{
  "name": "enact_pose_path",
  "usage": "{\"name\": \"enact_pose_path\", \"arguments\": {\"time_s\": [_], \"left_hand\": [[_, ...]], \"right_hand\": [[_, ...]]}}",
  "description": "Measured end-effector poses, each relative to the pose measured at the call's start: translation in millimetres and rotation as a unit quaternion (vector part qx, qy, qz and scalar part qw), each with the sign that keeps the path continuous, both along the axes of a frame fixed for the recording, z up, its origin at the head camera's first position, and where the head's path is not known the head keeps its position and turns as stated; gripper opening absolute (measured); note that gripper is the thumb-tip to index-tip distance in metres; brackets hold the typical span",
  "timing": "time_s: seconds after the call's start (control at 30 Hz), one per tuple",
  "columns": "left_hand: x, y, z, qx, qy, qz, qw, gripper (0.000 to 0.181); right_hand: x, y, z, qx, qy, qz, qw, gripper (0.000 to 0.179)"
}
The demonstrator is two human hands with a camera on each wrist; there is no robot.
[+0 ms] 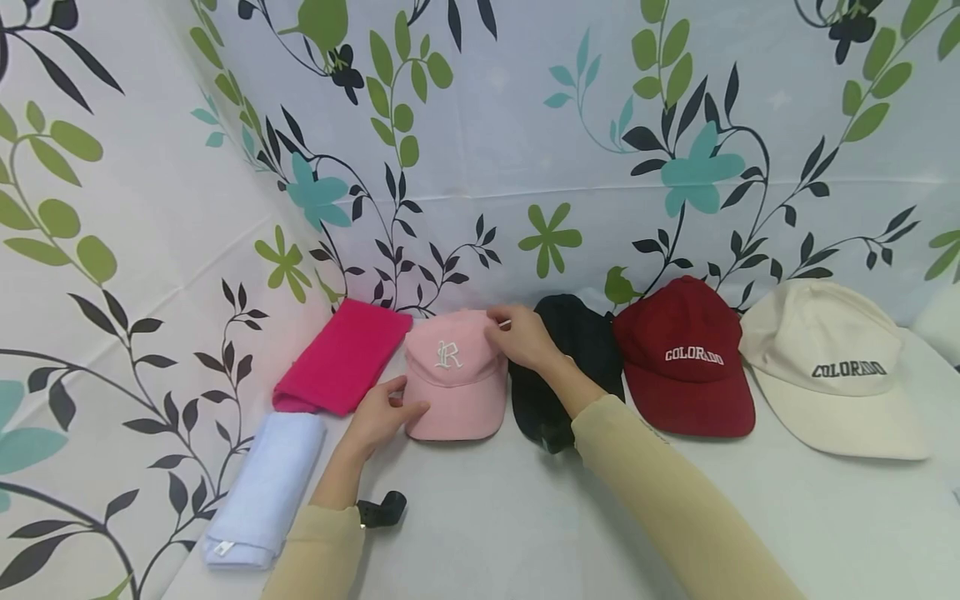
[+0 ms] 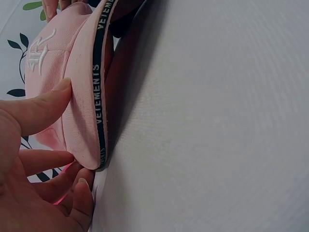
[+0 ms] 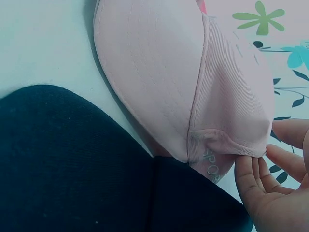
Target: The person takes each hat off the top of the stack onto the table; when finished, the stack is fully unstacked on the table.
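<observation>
A pink baseball cap (image 1: 457, 367) with a white embroidered letter on its crown sits on the white table, brim toward me. My left hand (image 1: 379, 414) holds its left side, thumb on top of the brim and fingers at the edge, as the left wrist view shows. Lettered dark tape (image 2: 99, 82) runs along the brim's edge. At the other side of the crown, my right hand (image 1: 522, 335) pinches the fabric near the lower rim (image 3: 251, 151). A black cap (image 1: 573, 350) stands just right of the pink one, partly behind my right forearm.
Farther right are a dark red cap (image 1: 686, 358) and a cream cap (image 1: 832, 367), both lettered COLORADO. To the left lie a folded magenta cloth (image 1: 343, 354) and a folded light blue cloth (image 1: 264, 487). A leaf-patterned curtain (image 1: 480, 125) hangs behind the white tabletop (image 1: 480, 525).
</observation>
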State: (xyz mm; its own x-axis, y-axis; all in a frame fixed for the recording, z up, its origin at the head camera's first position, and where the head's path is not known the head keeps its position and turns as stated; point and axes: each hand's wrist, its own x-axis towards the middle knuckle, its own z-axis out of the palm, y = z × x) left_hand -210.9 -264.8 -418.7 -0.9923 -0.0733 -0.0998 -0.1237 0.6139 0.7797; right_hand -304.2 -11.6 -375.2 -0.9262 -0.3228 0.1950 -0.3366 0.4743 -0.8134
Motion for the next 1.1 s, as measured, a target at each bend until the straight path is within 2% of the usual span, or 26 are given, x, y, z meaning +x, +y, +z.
{"name": "enact_pose_path", "arguments": {"time_s": [0.43, 0.63, 0.73, 0.9, 1.1], "left_hand": [[2.1, -3.2, -1.3, 0.001, 0.001, -0.008, 1.0, 0.071], [1.4, -3.8, -3.8, 0.022, 0.002, -0.005, 0.9997, 0.074], [1.7, -3.1, -3.2, 0.037, 0.001, 0.006, 0.9993, 0.077], [2.8, -2.4, -0.5, 0.06, 0.014, 0.026, 0.9978, 0.078], [2.6, -1.6, 3.2, 0.077, 0.053, 0.029, 0.9952, 0.076]], "right_hand": [[1.4, 0.1, -2.7, -0.001, -0.004, -0.001, 1.0, 0.04], [1.7, 2.9, -5.3, -0.01, -0.014, 0.001, 0.9999, 0.042], [3.9, 6.0, -3.9, -0.018, -0.023, 0.002, 0.9996, 0.043], [6.7, 12.9, 1.0, -0.019, -0.018, 0.006, 0.9996, 0.043], [11.9, 25.4, 7.7, -0.019, -0.002, -0.004, 0.9998, 0.046]]}}
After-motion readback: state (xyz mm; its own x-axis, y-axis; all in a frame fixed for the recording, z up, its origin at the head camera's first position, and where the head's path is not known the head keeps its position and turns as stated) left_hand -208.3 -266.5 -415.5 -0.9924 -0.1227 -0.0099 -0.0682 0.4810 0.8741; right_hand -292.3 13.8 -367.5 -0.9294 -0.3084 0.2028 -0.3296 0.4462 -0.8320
